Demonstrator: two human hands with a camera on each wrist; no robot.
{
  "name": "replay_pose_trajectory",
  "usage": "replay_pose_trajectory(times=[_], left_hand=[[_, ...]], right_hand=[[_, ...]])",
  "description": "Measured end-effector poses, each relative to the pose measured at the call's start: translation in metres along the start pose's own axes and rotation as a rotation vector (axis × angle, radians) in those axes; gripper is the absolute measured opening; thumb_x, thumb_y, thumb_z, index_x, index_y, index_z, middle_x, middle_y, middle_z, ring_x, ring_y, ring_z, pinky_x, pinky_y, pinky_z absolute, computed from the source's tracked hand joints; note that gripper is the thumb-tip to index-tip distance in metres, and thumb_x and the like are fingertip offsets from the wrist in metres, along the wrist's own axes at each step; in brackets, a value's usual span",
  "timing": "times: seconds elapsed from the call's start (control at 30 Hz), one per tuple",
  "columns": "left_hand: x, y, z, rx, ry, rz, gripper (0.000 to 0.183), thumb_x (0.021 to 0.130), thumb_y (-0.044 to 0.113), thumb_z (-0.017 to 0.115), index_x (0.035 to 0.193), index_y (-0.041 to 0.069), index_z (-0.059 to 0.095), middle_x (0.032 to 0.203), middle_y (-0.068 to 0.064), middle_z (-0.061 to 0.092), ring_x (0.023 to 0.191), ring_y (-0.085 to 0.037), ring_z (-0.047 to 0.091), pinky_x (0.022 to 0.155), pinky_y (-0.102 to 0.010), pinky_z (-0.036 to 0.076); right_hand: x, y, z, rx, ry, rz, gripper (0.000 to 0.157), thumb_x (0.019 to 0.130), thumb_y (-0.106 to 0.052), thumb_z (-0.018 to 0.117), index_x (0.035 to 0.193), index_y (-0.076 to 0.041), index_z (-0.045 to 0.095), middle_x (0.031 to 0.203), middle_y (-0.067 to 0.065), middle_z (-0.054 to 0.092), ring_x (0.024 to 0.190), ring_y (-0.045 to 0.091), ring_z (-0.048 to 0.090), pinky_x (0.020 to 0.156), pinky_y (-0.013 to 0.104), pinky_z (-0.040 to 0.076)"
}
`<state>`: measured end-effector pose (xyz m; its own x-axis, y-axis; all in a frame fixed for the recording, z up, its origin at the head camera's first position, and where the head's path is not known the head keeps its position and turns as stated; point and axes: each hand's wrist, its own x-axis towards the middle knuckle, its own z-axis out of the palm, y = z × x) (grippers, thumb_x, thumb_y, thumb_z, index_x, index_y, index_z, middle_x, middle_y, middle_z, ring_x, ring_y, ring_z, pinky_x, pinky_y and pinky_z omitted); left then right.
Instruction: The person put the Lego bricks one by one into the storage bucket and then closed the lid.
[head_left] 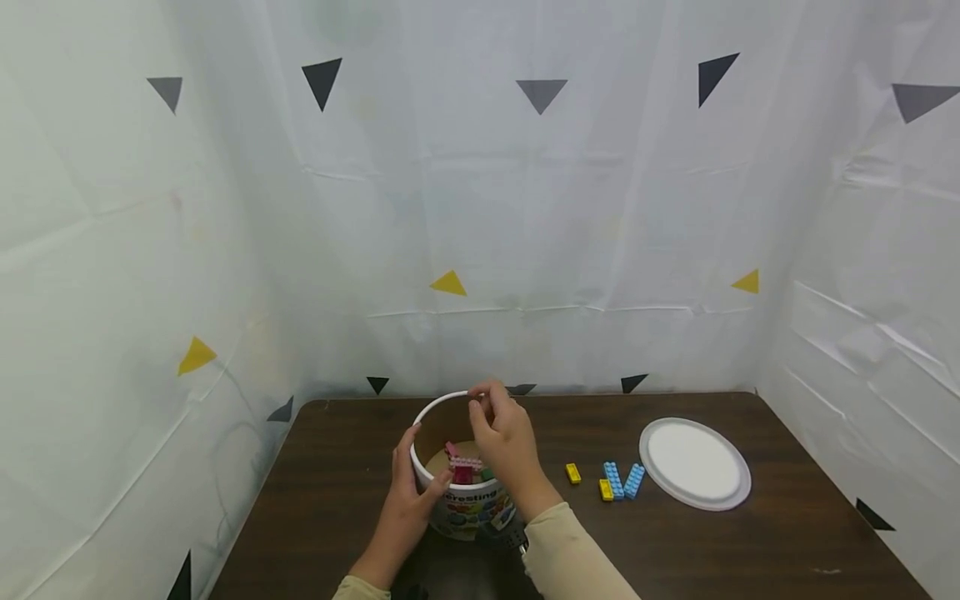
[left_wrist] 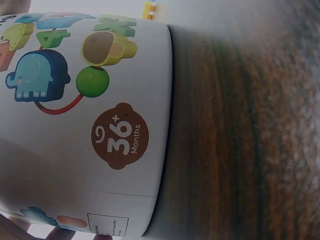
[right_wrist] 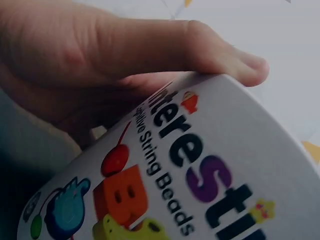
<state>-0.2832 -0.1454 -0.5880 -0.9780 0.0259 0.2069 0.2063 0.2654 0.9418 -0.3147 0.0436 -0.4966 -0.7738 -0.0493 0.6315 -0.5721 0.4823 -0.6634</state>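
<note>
A white round tub with colourful printing and an open top stands upright on the table. My left hand grips its left side, with the thumb lying at the front rim; the right wrist view shows this same thumb against the printed wall. Inside the tub lie pink bricks, a red brick and part of a green piece. Over the tub's right side is my right hand, fingers bent near the far rim. Whether those fingers hold anything is hidden.
Right of the tub, two blue toy bricks and two yellow ones lie on the dark wooden table. A white round lid lies flat farther right. White sheeting with triangles surrounds the table's back and sides.
</note>
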Motion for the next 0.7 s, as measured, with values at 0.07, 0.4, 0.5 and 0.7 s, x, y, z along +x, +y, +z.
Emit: replay_pose_trajectory(times=[0.07,0.4,0.5,0.7], left_hand=[[0.000,0.000,0.000,0.000,-0.001,0.001,0.088,0.099,0.047,0.076,0.168,0.048,0.021,0.167,-0.012,0.030,0.139,-0.046,0.054,0.105,-0.059,0.053],[-0.004,0.003,0.004,-0.004,0.009,0.012,0.090,0.098,0.046,0.076,0.170,0.038,0.024,0.167,-0.018,0.031,0.141,-0.049,0.051,0.107,-0.064,0.050],[-0.004,0.001,0.006,0.003,0.014,0.008,0.090,0.098,0.047,0.076,0.170,0.037,0.025,0.167,-0.018,0.032,0.141,-0.049,0.051,0.106,-0.064,0.051],[-0.001,-0.002,0.003,0.042,0.052,0.045,0.089,0.097,0.047,0.077,0.170,0.037,0.027,0.166,-0.015,0.035,0.142,-0.047,0.052,0.110,-0.067,0.048]], right_hand=[[-0.001,0.000,0.000,-0.057,0.012,-0.051,0.013,0.109,-0.017,0.063,0.120,-0.013,0.068,0.078,-0.010,0.057,0.075,0.011,0.050,0.073,0.031,0.046],[-0.039,0.020,-0.008,-0.184,0.016,-0.154,0.007,0.105,-0.012,0.068,0.104,-0.015,0.075,0.096,-0.001,0.079,0.102,0.019,0.075,0.117,0.061,0.046],[-0.054,0.030,-0.012,-0.107,-0.027,-0.128,0.015,0.107,-0.011,0.063,0.117,-0.013,0.075,0.118,0.002,0.077,0.134,0.029,0.066,0.126,0.067,0.033],[-0.088,0.051,-0.011,0.002,0.017,-0.107,0.050,0.108,-0.005,0.060,0.156,-0.018,0.058,0.171,0.010,0.044,0.166,0.031,0.030,0.132,0.028,0.020]])
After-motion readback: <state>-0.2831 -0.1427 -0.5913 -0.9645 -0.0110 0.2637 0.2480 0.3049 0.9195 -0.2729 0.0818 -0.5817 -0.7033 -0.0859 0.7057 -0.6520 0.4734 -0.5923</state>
